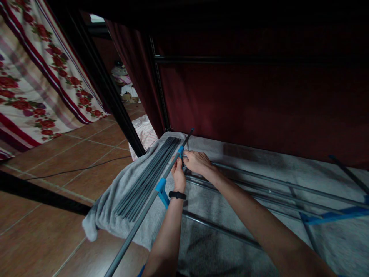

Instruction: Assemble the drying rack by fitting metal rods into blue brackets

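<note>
A long grey metal tube (pixel 144 209) runs diagonally, with a blue plastic connector (pixel 180 151) near its far end and a blue bracket (pixel 161 186) lower down. My left hand (pixel 179 175), a black band at its wrist, is closed around the underside of the connector. From the right, my right hand (pixel 198 161) pinches at the same connector, its fingertips partly hidden. Beside and behind it, several horizontal grey tubes (pixel 265 177) run rightward to a blue plastic crosspiece (pixel 340 215). A bundle of loose grey rods (pixel 147 179) lies left of the diagonal tube.
A grey blanket (pixel 219 246) covers the surface beneath the tubes. Black frame posts (pixel 106 88) stand at the left, with a dark red curtain (pixel 259 111) behind. A floral cloth (pixel 43 80) hangs at the left above the tiled floor (pixel 37 207), where a thin cable (pixel 77 168) lies.
</note>
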{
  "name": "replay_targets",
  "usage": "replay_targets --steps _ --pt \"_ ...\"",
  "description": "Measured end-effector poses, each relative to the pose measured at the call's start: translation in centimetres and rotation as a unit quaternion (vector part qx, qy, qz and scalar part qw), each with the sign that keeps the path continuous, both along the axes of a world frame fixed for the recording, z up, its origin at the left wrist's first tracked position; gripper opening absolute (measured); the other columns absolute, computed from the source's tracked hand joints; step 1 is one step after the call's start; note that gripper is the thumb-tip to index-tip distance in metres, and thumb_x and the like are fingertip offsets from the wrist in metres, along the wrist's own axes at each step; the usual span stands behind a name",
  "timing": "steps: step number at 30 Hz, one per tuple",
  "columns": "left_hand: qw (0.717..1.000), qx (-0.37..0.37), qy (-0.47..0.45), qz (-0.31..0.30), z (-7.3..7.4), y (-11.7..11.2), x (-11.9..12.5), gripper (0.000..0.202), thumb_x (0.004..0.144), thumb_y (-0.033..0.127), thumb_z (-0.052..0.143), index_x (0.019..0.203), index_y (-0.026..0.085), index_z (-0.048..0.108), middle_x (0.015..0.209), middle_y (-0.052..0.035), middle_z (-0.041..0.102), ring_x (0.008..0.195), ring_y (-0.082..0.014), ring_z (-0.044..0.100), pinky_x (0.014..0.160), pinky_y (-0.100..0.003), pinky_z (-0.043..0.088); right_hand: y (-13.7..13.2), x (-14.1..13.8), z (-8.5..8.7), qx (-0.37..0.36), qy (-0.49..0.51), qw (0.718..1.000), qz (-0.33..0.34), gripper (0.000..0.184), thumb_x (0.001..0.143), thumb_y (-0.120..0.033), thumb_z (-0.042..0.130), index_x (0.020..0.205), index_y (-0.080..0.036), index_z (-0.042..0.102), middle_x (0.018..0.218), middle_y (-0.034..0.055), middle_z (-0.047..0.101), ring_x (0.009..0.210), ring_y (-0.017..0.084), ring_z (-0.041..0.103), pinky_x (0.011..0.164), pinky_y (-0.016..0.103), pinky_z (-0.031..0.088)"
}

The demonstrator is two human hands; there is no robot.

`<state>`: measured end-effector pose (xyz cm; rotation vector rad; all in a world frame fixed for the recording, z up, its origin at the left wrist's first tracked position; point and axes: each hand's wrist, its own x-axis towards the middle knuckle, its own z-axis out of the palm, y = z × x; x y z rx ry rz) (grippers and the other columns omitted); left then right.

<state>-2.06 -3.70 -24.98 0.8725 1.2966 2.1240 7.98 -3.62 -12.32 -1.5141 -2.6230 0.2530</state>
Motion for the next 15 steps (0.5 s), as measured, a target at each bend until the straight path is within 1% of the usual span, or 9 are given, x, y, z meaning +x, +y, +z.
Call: replay_targets --steps 3,4,5,8,10,12,15 --pt "1.0 0.007 -0.03 0.005 0.1 0.1 -0.3 0.045 0.083 0.066 0.067 0.088 0.021 0.068 0.09 -0.0047 0.07 0.086 -0.0196 0.064 0.084 -0.032 0.053 0.0 0.7 0.2 0.018 0.014 1.0 -0.01 0.041 0.104 -0.053 0.04 0.126 -0.027 0.064 0.118 0.0086 0.077 0.112 0.026 0.071 0.089 0.035 0.05" --pt "0.999 0.007 -0.032 0.002 0.0 0.2 -0.2 0.045 0.084 0.066 0.067 0.089 0.021 0.069 0.091 -0.0052 0.071 0.087 -0.0201 0.064 0.085 -0.033 0.054 0.0 0.9 0.2 0.02 0.015 1.0 -0.011 0.042 0.104 -0.055 0.04 0.126 -0.028 0.064 0.118 0.008 0.077 0.113 0.026 0.071 0.09 0.034 0.049" --pt "0.999 0.007 -0.031 -0.004 0.0 0.1 -0.1 0.045 0.084 0.065 0.067 0.091 0.021 0.07 0.095 -0.0058 0.072 0.091 -0.021 0.066 0.088 -0.034 0.054 0.0 1.0 0.3 0.021 0.015 1.0 -0.011 0.042 0.104 -0.053 0.039 0.126 -0.028 0.064 0.119 0.0075 0.077 0.114 0.025 0.071 0.09 0.033 0.049" --pt "1.0 0.004 -0.024 -0.021 -0.2 0.0 0.6 0.045 0.085 0.064 0.067 0.099 0.022 0.072 0.106 -0.0078 0.074 0.105 -0.0238 0.067 0.095 -0.035 0.053 -0.3 0.8 0.3 0.018 0.007 1.0 -0.009 0.036 0.105 -0.039 0.038 0.123 -0.025 0.066 0.117 0.0082 0.077 0.111 0.023 0.072 0.09 0.032 0.049" --pt "0.999 -0.002 -0.029 -0.025 -0.3 -0.2 0.9 0.047 0.084 0.065 0.068 0.1 0.021 0.072 0.106 -0.0084 0.074 0.108 -0.0247 0.068 0.096 -0.036 0.054 -0.6 0.4 0.3 0.02 0.005 1.0 -0.007 0.036 0.105 -0.033 0.036 0.12 -0.022 0.067 0.116 0.0104 0.077 0.109 0.024 0.072 0.09 0.032 0.05" --pt "0.999 -0.005 -0.037 -0.027 -0.4 -0.2 1.0 0.048 0.082 0.065 0.069 0.099 0.02 0.073 0.107 -0.0088 0.074 0.109 -0.0252 0.068 0.098 -0.037 0.054 -0.9 0.2 0.3 0.022 0.008 1.0 0.001 0.037 0.104 -0.03 0.035 0.119 -0.019 0.067 0.119 0.0122 0.076 0.109 0.025 0.072 0.09 0.033 0.05" --pt "0.999 -0.003 -0.042 -0.028 -0.4 -0.2 0.8 0.046 0.083 0.063 0.07 0.1 0.02 0.073 0.111 -0.009 0.075 0.113 -0.0256 0.068 0.101 -0.038 0.053 -1.0 0.3 0.3 0.018 0.011 1.0 0.017 0.038 0.105 -0.028 0.033 0.118 -0.019 0.067 0.124 0.013 0.075 0.111 0.024 0.071 0.09 0.032 0.05"
